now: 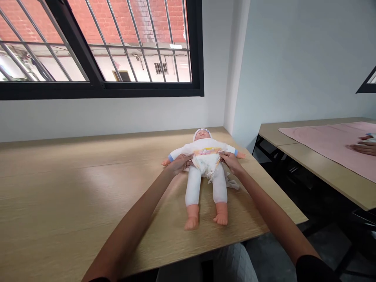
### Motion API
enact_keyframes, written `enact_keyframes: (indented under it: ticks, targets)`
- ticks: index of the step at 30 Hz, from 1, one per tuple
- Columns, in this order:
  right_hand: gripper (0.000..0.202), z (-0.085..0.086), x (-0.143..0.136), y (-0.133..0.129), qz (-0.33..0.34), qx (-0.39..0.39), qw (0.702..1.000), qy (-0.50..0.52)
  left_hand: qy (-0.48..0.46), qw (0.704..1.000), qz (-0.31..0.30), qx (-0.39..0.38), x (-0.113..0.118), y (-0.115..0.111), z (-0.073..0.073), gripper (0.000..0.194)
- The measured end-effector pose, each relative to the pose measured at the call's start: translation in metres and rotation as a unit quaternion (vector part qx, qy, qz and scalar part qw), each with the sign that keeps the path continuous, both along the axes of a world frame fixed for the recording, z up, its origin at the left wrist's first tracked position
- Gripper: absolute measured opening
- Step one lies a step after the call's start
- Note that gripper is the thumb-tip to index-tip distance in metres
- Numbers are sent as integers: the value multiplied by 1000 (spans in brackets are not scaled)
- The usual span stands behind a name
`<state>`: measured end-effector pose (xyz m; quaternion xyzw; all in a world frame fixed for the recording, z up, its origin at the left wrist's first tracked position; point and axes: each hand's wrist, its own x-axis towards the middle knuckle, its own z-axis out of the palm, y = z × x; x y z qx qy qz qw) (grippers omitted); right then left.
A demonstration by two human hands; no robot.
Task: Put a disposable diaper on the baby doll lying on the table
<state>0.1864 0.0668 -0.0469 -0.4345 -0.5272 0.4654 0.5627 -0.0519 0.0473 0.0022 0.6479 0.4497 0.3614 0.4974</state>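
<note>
A baby doll (193, 184) in white clothes with blue cuffs lies on its back on the wooden table, feet toward me. Around its hips is a white diaper (206, 161) with a yellow and pink waistband. My left hand (182, 162) pinches the diaper's edge at the left side of the waist. On the right side, my right hand (229, 159) grips the opposite edge with its fingers closed. White loose material (232, 184) sticks out beside the doll's right-hand leg in the view.
The wooden table (73, 188) extends far left, below a barred window (132, 89). At the right, another table holds a pink cloth (331, 145), with another person's hand (364, 147) over it.
</note>
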Motion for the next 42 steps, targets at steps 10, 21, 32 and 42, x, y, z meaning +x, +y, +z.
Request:
enact_keyframes:
  ticks: [10,21,32,42]
  targets:
    - [45,-13,7,-4,10,-35,999,11,-136,983,-7,-124,-12,6,-14,42]
    - [69,-14,-3,-4,-82,-35,993,79,-219,964,-62,-139,-39,15,-14,57]
    - [43,-4,-2,-11,-90,78,993,4,-103,987,-25,-120,-33,14,-7,32]
    - [24,-23,-4,-4,-103,-8,994,43,-155,983,1,-101,-25,11,-12,48]
